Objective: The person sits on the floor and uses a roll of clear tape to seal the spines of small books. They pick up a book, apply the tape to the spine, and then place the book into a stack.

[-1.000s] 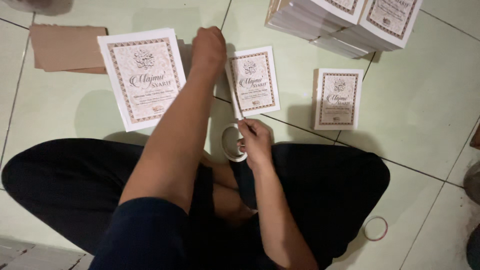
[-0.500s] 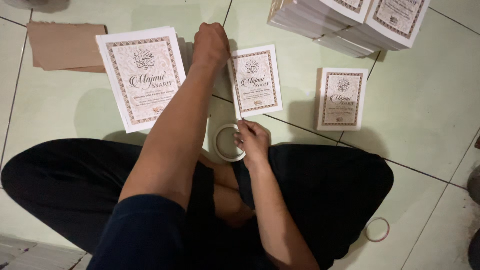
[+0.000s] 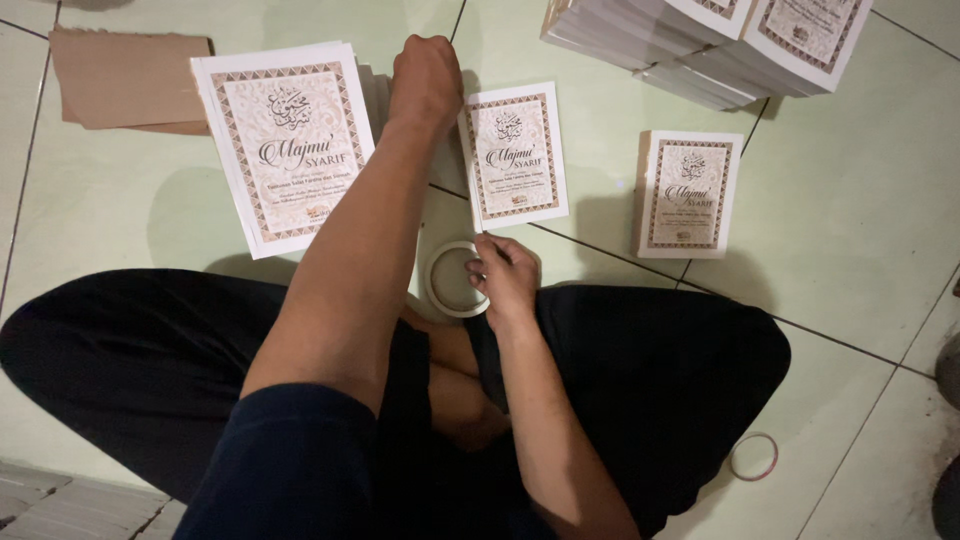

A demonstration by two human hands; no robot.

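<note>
Sitting cross-legged on the pale green tiled floor (image 3: 150, 200), I had a stack of white booklets (image 3: 700, 40) at the far right, a flat brown cardboard sheet (image 3: 125, 75) at the far left, and a large white booklet with a patterned border (image 3: 285, 140) beside it. The small white bordered booklet (image 3: 515, 155) I was working on lay straight ahead, with a second small booklet (image 3: 690, 195) well apart to its right.

I judged the step to be laying tape down that middle booklet's left edge. Finishing it would call for a straight, taut strip, pressed flat before cutting.

My left arm was stretched fully forward, my left hand (image 3: 428, 85) balled into a fist, fingers pressed together at the booklet's top left corner; whether they pinched a tape end I could not tell. My right hand (image 3: 505, 278) sat close in at my knees, just below the booklet, fingers curled and pinching the rim of the white roll of clear tape (image 3: 445, 290). A thin pink ring (image 3: 753, 457) lay by my right leg.
</note>
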